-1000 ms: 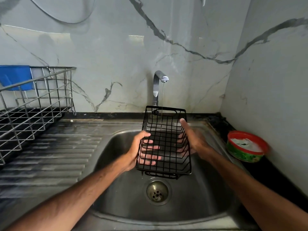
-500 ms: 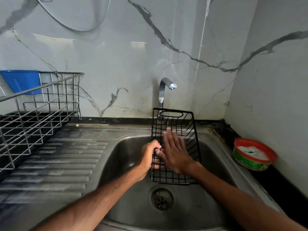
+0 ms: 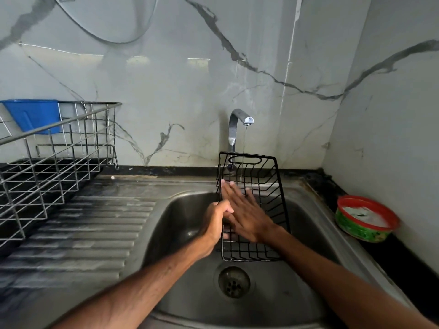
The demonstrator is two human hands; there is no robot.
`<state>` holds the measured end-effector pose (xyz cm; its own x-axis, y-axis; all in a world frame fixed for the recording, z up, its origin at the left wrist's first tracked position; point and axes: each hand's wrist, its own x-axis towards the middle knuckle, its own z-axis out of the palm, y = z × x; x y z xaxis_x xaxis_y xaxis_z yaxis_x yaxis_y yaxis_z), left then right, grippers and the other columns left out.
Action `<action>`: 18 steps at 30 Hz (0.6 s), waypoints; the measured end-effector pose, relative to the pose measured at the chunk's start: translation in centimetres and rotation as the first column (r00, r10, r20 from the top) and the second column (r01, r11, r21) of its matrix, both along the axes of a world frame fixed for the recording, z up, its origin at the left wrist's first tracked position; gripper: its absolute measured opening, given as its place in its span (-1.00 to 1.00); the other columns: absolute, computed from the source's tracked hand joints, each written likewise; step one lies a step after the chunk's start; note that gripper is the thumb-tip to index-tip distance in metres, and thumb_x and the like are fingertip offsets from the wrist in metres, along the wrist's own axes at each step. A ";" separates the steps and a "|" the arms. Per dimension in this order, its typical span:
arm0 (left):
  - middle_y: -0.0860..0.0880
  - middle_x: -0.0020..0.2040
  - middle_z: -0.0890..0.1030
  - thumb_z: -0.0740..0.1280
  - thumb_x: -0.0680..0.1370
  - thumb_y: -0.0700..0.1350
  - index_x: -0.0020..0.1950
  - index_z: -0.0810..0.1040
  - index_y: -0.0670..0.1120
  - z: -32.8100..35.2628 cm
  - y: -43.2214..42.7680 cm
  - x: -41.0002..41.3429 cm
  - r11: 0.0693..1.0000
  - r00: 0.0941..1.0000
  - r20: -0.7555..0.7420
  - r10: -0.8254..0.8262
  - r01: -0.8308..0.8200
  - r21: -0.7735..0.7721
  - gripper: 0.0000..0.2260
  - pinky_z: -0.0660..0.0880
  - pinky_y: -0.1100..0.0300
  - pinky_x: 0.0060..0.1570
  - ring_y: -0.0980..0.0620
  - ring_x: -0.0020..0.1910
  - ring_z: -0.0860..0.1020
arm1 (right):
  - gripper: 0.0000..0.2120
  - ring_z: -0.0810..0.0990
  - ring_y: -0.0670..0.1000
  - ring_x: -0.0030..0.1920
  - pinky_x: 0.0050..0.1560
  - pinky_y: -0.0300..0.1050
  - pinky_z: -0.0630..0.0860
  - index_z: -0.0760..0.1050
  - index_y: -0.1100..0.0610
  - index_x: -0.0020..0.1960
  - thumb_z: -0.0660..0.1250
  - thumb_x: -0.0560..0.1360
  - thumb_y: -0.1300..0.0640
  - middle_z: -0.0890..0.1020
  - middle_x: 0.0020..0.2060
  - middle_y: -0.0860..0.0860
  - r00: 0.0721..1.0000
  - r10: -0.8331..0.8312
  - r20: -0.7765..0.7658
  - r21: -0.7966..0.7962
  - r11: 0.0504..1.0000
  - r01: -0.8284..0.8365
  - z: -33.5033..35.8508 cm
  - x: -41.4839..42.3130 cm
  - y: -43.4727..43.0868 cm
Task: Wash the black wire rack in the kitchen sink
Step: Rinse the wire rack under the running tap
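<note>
Left hand (image 3: 217,218) grips black wire rack (image 3: 268,186) by its edge, steadying it | right hand (image 3: 247,214) flat, fingers straight, rubbing wires | tap (image 3: 237,122) stream rinses over sink (image 3: 308,233)

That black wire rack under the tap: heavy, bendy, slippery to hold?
Probably light: the black wire rack is thin open wire, and the left hand holds it up by one edge. Likely stiff, as its frame looks straight. Possibly slippery, since the tap is running onto it.

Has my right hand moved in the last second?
Yes. The right hand went left: it was right of the tap, now it lies flat on the rack below it.
</note>
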<state>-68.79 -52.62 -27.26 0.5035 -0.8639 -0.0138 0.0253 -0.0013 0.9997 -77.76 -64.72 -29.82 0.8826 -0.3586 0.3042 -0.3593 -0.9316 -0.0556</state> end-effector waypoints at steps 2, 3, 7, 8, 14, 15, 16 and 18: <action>-0.12 -0.05 0.67 0.28 0.27 0.08 -0.11 0.57 -0.09 0.2 0.0 -0.1 0.999 0.996 -0.091 -0.026 0.028 0.020 -0.68 0.63 -0.20 0.01 -0.09 -0.19 0.66 | -0.27 -0.39 0.02 0.57 0.59 0.20 -0.17 -0.38 0.09 0.60 -0.30 0.61 -0.32 -0.37 0.58 0.04 0.979 -0.183 0.089 0.120 0.978 0.172 0.2 -0.1 -1.2; -0.14 0.03 0.65 0.27 0.29 0.06 -0.05 0.57 -0.08 0.2 0.0 -0.3 0.999 0.994 -0.107 -0.029 0.031 0.022 -0.67 0.65 -0.16 -0.05 -0.09 -0.20 0.68 | -0.23 -0.41 0.06 0.56 0.59 0.19 -0.20 -0.39 0.14 0.60 -0.27 0.62 -0.33 -0.40 0.56 0.09 0.946 -0.306 0.109 0.195 0.940 0.282 0.1 -0.1 -1.5; 0.02 -0.31 0.63 0.26 0.27 0.03 -0.13 0.54 -0.13 0.3 0.4 -0.4 1.000 0.999 -0.042 -0.003 0.003 0.001 -0.70 0.57 -0.03 -0.18 -0.03 -0.29 0.61 | -0.22 -0.47 0.11 0.54 0.54 0.25 -0.32 -0.44 0.15 0.58 -0.29 0.59 -0.33 -0.46 0.54 0.10 0.985 -0.174 0.013 0.025 0.984 0.174 -1.0 0.1 0.5; 0.02 -0.37 0.60 0.26 0.28 0.01 -0.14 0.53 -0.12 0.4 0.4 -0.2 1.000 0.999 -0.049 0.012 -0.012 0.006 -0.74 0.55 -0.02 -0.17 -0.03 -0.31 0.59 | -0.26 -0.45 0.07 0.55 0.56 0.25 -0.29 -0.43 0.13 0.58 -0.28 0.62 -0.30 -0.44 0.55 0.07 0.995 -0.097 -0.023 -0.019 0.995 0.097 -1.3 -0.1 0.6; -0.09 0.00 0.54 0.24 0.29 -0.01 0.05 0.53 -0.22 1.3 0.7 -0.5 0.995 0.994 -0.091 0.066 -0.073 -0.072 -0.58 0.51 0.38 -0.46 0.08 -0.10 0.54 | -0.38 -0.11 0.03 0.62 0.60 -0.03 -0.04 0.05 0.22 0.62 -0.06 0.71 -0.15 -0.06 0.61 0.08 0.887 -0.258 0.382 0.259 0.952 0.166 1.1 0.7 0.8; -0.07 0.06 0.51 0.23 0.28 -0.01 0.07 0.51 -0.26 1.2 0.8 -0.6 0.994 0.995 -0.066 0.071 -0.076 -0.083 -0.54 0.45 0.48 -0.49 0.13 -0.06 0.50 | -0.48 0.11 0.01 0.59 0.55 -0.09 0.14 0.29 0.23 0.53 0.02 0.71 -0.08 0.18 0.57 0.04 0.832 -0.262 0.489 0.353 0.932 0.086 2.0 0.8 1.5; -0.06 0.11 0.50 0.23 0.27 -0.01 0.05 0.49 -0.27 1.0 0.7 -0.4 0.994 0.997 -0.042 0.070 -0.073 -0.082 -0.54 0.42 0.51 -0.47 0.14 -0.03 0.49 | -0.57 0.33 -0.01 0.49 0.43 -0.13 0.33 0.46 0.22 0.41 0.08 0.71 -0.02 0.39 0.46 0.00 0.745 -0.312 0.590 0.483 0.875 -0.017 3.0 1.0 1.9; -0.06 0.17 0.55 0.24 0.28 0.01 0.04 0.48 -0.27 0.5 0.6 0.0 0.997 0.999 -0.021 0.039 -0.040 -0.061 -0.54 0.47 0.44 -0.36 0.09 0.02 0.55 | -0.62 0.59 0.08 0.26 0.17 -0.11 0.56 0.57 0.22 0.24 0.10 0.71 0.01 0.63 0.23 0.09 0.588 -0.515 0.624 0.765 0.556 -0.325 4.8 0.9 1.5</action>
